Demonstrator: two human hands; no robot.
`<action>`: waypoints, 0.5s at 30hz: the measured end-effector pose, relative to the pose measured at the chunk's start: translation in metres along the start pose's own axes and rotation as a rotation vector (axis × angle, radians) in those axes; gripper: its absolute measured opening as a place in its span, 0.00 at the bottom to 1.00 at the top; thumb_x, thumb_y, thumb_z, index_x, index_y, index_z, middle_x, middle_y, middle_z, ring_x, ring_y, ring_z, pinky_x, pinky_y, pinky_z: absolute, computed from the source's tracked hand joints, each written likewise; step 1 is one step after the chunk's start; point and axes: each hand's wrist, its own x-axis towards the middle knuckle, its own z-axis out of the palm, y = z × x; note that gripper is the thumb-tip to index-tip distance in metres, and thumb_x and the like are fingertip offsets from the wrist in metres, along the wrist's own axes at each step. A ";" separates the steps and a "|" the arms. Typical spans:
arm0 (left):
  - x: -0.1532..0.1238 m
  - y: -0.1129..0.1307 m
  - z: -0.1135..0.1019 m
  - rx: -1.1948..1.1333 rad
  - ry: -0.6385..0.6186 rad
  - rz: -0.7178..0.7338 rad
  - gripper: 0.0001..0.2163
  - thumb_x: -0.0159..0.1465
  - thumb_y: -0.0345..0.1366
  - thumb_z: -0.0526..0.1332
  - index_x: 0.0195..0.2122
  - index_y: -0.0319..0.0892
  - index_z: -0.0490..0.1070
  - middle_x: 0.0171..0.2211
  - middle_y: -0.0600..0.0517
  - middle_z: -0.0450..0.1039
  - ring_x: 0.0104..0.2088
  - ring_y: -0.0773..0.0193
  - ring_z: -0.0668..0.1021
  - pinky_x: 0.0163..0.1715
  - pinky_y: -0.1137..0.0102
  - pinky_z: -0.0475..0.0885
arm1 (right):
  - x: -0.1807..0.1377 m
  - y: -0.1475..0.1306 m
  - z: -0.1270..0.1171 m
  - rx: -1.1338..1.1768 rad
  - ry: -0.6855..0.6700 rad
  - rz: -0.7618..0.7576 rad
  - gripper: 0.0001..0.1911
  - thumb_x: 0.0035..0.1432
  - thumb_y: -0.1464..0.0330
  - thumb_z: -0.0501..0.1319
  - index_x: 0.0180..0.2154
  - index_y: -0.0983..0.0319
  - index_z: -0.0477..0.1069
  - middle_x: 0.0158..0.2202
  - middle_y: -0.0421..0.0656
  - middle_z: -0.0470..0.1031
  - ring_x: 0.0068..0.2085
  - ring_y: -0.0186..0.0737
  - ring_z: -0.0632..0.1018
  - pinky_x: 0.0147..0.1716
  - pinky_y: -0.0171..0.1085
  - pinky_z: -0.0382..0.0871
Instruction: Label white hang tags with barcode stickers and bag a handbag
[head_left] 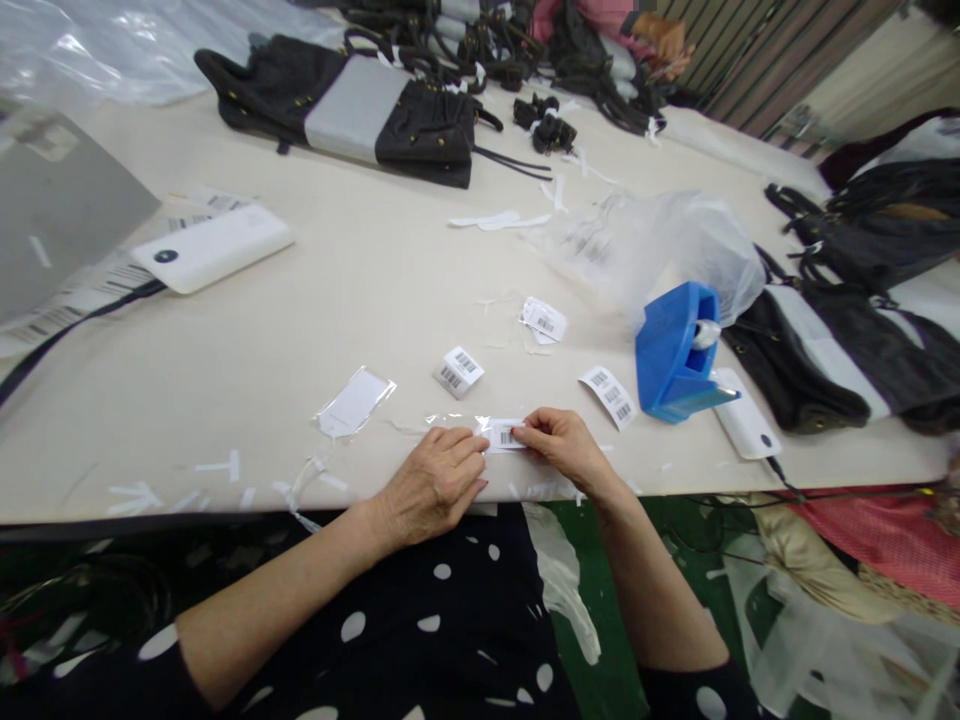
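My left hand [439, 480] and my right hand [564, 445] rest at the near edge of the table [375, 290]. Between them lies a small white barcode tag [504, 436], partly in a clear plastic sleeve. Both hands pinch it, the left from the left end, the right from the right end. Fingers of both hands are curled and pressed together on it. Three other barcode tags lie just beyond: one [458, 371] in the middle, one [544, 321] farther back, one [609, 394] to the right. A clear sleeve with a white card [353, 403] lies to the left.
A blue tape dispenser [675, 352] stands right of my hands, with a clear plastic bag [652, 245] behind it. A white power bank [212, 248] lies at the left and another white device [745, 425] at the right. Black-and-grey bags [352, 105] lie at the back and right. Paper scraps dot the near edge.
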 end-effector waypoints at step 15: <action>-0.001 -0.001 0.003 0.011 0.010 0.003 0.05 0.62 0.32 0.53 0.34 0.38 0.67 0.46 0.45 0.70 0.47 0.55 0.69 0.45 0.60 0.63 | -0.025 -0.013 0.022 -0.791 0.427 -0.193 0.13 0.55 0.63 0.57 0.40 0.63 0.69 0.28 0.45 0.74 0.31 0.42 0.73 0.30 0.37 0.62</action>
